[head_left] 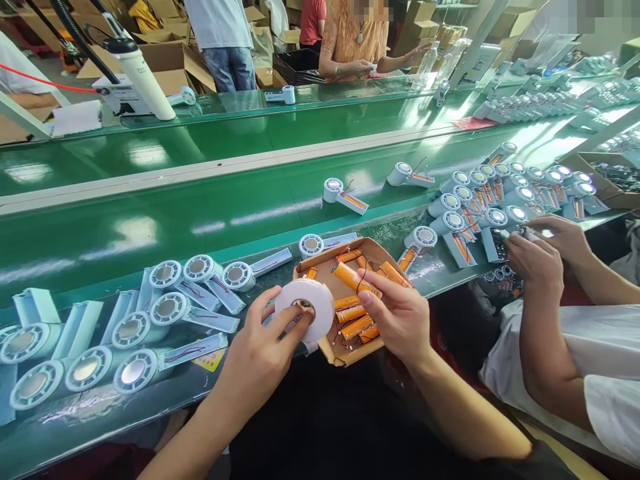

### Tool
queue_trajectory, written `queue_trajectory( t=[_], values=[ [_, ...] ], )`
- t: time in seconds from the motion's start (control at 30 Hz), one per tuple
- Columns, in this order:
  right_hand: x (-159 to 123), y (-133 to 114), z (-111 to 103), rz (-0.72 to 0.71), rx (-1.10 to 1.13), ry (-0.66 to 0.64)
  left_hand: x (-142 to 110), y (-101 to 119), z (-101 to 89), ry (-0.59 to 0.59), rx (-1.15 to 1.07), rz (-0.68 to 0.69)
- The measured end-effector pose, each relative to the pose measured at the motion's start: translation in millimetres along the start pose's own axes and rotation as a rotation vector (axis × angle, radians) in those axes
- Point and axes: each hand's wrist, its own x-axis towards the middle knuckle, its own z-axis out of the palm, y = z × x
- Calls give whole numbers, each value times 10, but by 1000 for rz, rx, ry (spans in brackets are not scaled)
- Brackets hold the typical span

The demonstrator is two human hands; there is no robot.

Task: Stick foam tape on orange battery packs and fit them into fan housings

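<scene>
My left hand (273,333) grips a roll of white tape (317,300), with fingers pushed into its core. In my right hand (397,317) is an orange cylindrical battery (353,277), pinched between thumb and fingers and tilted toward the roll. Both hands are over a cardboard box (333,353) holding several more orange batteries (357,327) with thin wires. Just behind the box lies a pale blue fan housing (311,245). To the left of my left hand, several similar housings (135,370) with round silver centres and open handles lie along the bench.
A green conveyor belt (190,193) runs behind the bench, carrying two housings (345,193) with orange batteries in their handles. At right, a co-worker's hands (543,250) work beside many battery-fitted housings (500,193). People stand across the belt near a white cylindrical device (145,80).
</scene>
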Motion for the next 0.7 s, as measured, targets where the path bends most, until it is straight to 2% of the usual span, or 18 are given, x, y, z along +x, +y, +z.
queue_trajectory(
  t=[0.1,0.17,0.27,0.4,0.57,0.7],
  values=[
    [-122,59,54,-117,-115,29,20,19,9,2,42,25],
    [-213,116,93,-143,-126,15,24,20,6,-2,73,33],
    [-293,180,110,-82,-53,-100,33,3,-26,-8,128,50],
    [-173,100,35,59,100,-201,84,-27,-106,24,194,104],
    [15,-149,-35,65,215,-162,195,-34,-202,28,248,138],
    [-73,-194,18,-14,309,21,237,-32,-237,60,250,92]
  ],
)
